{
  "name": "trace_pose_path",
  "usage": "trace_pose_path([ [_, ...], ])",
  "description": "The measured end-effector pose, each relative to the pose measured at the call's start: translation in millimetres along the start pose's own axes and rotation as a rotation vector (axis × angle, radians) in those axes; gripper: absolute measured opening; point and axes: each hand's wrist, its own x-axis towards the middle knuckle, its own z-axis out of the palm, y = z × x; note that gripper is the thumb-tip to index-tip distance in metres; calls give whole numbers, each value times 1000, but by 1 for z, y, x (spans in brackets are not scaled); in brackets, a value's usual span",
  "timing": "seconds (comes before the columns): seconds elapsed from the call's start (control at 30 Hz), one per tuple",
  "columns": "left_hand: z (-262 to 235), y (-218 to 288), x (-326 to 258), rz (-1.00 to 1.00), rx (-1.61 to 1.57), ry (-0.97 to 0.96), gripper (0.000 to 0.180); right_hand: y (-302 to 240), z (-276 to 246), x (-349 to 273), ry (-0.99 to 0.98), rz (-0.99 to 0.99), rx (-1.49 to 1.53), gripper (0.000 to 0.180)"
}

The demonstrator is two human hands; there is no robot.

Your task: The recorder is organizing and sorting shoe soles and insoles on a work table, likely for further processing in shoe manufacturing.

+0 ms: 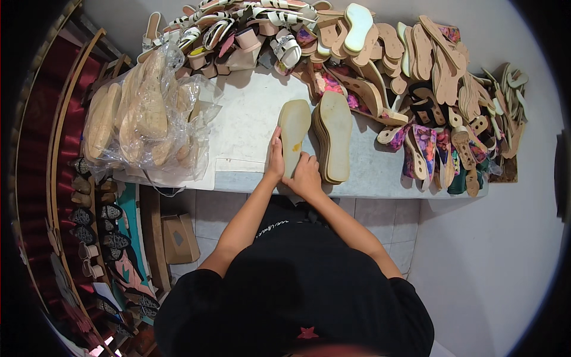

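Observation:
Two foot-shaped shoe soles or insoles stand out near the table's front edge, pale yellowish-beige. The left insole (295,122) has a small orange-yellow stain near its middle; whether more lie beneath it I cannot tell. My left hand (275,157) is wrapped along its left side, fingers pointing away from me. At its heel end, my right hand (305,177) grips the lower right edge with bent fingers. Just right of it is a thick stack of insoles (335,134), its layers visible along the left side and apart from my right hand.
A clear plastic bag of wooden-looking soles (143,119) lies on the table's left. Strappy white sandals (238,30) are heaped behind. Beige insoles (440,65) and floral wedge soles (422,149) crowd the right. A shoe rack (98,220) and cardboard box (180,239) are at the left.

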Motion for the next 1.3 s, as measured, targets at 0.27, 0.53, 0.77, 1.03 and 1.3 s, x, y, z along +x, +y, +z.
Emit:
trace_pose_path([
  [0.27,4,3,-3,5,171,33,58,7,10,2,-26,-69,-2,75],
  [0.53,-4,-14,-1,74,471,65,58,15,29,1,27,-160,-45,78],
  [0.77,13,12,8,72,522,247,50,5,-9,-3,-61,-175,57,82],
  [1.03,83,86,40,133,341,460,40,30,-108,-9,49,-614,396,52],
  [1.3,249,106,20,350,136,230,38,154,-206,-29,305,-588,516,32],
])
